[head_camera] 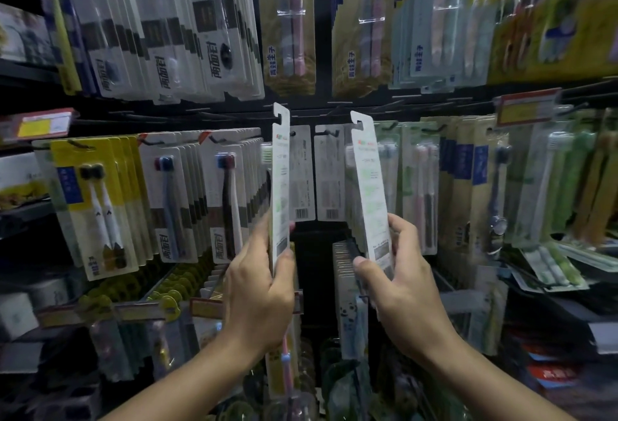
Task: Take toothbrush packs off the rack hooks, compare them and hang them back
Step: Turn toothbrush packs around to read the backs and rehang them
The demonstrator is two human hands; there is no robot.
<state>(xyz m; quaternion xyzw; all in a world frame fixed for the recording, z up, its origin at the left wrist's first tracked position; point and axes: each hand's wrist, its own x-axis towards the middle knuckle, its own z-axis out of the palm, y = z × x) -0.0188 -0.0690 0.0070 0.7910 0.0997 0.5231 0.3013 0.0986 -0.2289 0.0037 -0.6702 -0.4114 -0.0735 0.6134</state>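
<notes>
My left hand [259, 290] grips the lower end of a tall white toothbrush pack [280, 179], held upright and seen almost edge-on, with a green-bristled brush on its left side. My right hand [398, 283] holds a second white pack [369, 183] by its bottom, tilted a little to the left, its printed back toward me. Both packs are off the hooks, in front of the rack's middle row. Behind them two similar packs [316, 173] hang back-side out on black hooks [329, 133].
Rows of hanging toothbrush packs fill the rack: white ones [160, 36] upper left, yellow ones [97, 200] at left, green and blue ones [501, 183] at right. Price tags [528, 106] sit on the rails. Loose packs [561, 263] lie on a shelf at right.
</notes>
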